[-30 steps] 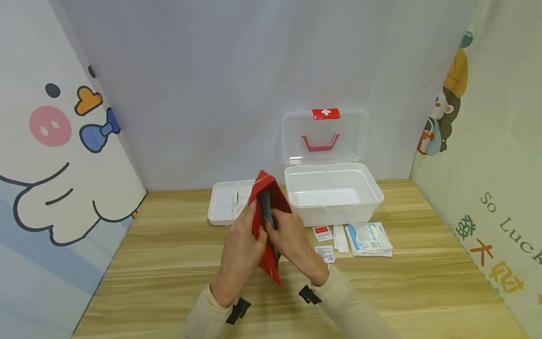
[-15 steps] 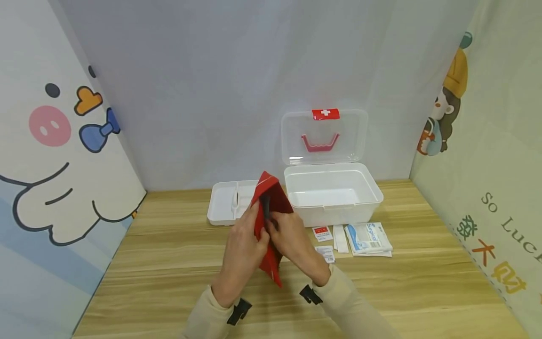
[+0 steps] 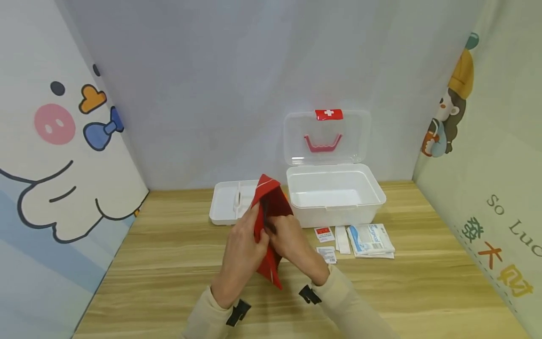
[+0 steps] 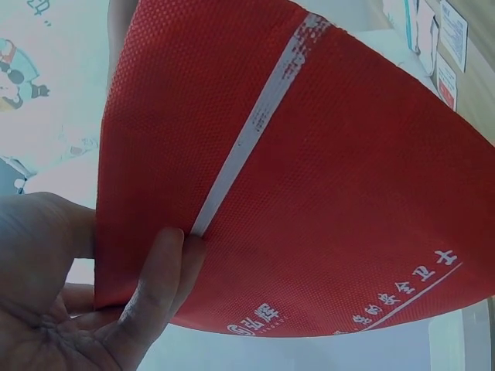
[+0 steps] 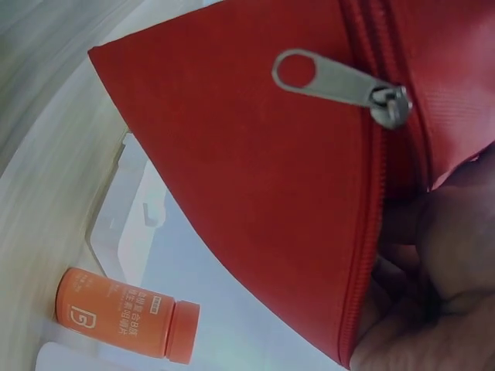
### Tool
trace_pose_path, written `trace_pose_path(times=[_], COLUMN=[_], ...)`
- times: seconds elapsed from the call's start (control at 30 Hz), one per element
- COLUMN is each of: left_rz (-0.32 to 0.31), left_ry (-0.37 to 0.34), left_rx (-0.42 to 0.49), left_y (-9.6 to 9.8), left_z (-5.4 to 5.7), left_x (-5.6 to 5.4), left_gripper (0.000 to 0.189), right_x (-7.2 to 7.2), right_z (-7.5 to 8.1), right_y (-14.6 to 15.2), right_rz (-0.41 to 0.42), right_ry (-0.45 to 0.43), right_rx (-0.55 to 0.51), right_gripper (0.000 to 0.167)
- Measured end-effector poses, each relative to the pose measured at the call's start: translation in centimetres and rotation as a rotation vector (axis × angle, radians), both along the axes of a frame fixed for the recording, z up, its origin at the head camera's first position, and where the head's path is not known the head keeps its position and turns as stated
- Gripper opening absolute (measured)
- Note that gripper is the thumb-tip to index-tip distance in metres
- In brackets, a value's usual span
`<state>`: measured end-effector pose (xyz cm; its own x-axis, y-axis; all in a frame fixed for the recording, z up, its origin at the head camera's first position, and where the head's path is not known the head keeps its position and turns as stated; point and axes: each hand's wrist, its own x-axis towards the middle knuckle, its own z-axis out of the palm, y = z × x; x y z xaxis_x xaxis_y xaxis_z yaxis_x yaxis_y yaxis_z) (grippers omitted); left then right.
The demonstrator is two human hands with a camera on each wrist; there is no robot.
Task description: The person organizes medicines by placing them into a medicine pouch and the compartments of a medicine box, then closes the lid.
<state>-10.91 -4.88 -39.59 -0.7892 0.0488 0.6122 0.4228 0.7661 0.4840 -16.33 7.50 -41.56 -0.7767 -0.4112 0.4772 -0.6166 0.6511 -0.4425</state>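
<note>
A red fabric zip pouch (image 3: 268, 268) stands tilted over the table, its mouth spread toward me. My left hand (image 3: 239, 256) grips its left side, fingers on the outer face beside a white stripe in the left wrist view. My right hand (image 3: 292, 240) reaches into the mouth; in the right wrist view its bent fingers sit inside the zipper edge, below a silver zipper pull (image 5: 329, 79). A thin strip of a dark item (image 3: 264, 211) shows inside the pouch. The right fingertips are hidden, so I cannot tell what they hold.
Behind stands an open white first-aid box (image 3: 334, 216), its clear lid upright. A white tray (image 3: 222, 221) lies left of it, and an orange bottle (image 5: 116, 313) nearby. Small packets (image 3: 324, 234), white strips (image 3: 342, 241) and a surgical pad pack (image 3: 371, 240) lie at the right.
The dark item, plainly visible a second ago, has sunk deeper into the pouch. My right hand's fingers have gone further in with it. The left hand keeps its grip.
</note>
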Motion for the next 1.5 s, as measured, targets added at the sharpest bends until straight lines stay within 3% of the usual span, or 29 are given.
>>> trace_pose_path(times=[0.23,0.47,0.63,0.93,1.1,1.27,1.37,1.5], left_rz=[0.006,0.0,0.006,0.021,0.023,0.025,0.026,0.024], left_ry=[-0.029,-0.037,-0.044,-0.091,-0.086,-0.113,-0.113,-0.106], left_rx=[0.022,0.033,0.035,0.042,0.045,0.066,0.07,0.065], left_y=[-0.6,-1.4,-1.8,-2.7,-3.2,-3.6,-3.8,-4.1], left_z=[0.0,-0.2,-0.1,-0.2,-0.3,-0.4,-0.4,-0.3], left_x=[0.1,0.0,0.0,-0.1,-0.2,-0.2,-0.2,-0.2], left_gripper=[0.061,0.065,0.065,0.066,0.067,0.067,0.067,0.066], right_x=[0.4,0.5,0.6,0.0,-1.3,-3.7,-5.3,-7.2], right_z=[0.2,0.7,1.6,4.3,6.0,7.5,7.8,7.3], right_y=[0.0,0.2,0.4,2.2,3.3,4.2,4.4,4.2], right_rz=[0.115,0.128,0.133,0.141,0.15,0.118,0.108,0.099], right_ry=[-0.062,-0.015,-0.036,0.13,0.205,0.25,0.226,0.122], right_rx=[0.11,0.074,0.047,-0.06,-0.107,-0.096,-0.04,0.098], right_gripper=[0.01,0.006,0.015,0.015,0.015,0.016,0.018,0.028])
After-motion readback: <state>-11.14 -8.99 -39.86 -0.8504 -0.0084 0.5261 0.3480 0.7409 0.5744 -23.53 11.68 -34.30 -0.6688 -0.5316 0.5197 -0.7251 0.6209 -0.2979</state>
